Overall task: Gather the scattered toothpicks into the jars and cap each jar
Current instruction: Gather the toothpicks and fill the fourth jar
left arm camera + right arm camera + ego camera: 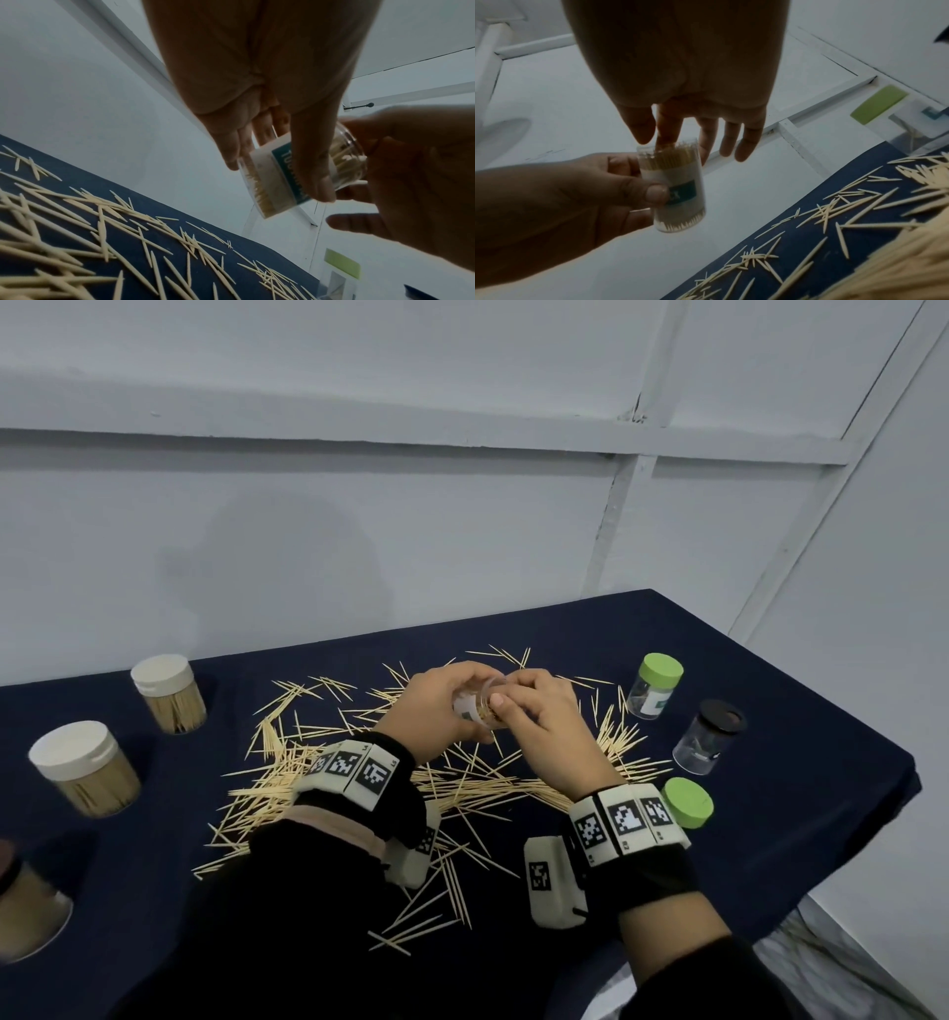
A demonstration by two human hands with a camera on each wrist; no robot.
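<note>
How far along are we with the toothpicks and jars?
Done: two white-capped jars stand full. In hand: left hand holds an open, nearly full jar; right hand at its mouth. Left: scattered toothpicks, loose green cap, two near-empty capped jars.

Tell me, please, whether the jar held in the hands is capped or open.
Open: the jar has no lid, and toothpick tips show at its bare mouth, where the right hand's fingers reach in. The left hand grips it.

table cloth (770,788): showing dark navy
toothpicks (462,783): lying pale beige
held jar (672,188): showing clear, with white-and-teal label
loose lid (688,802): showing light green
wristbands (624,819): showing black-and-white square patterns
</note>
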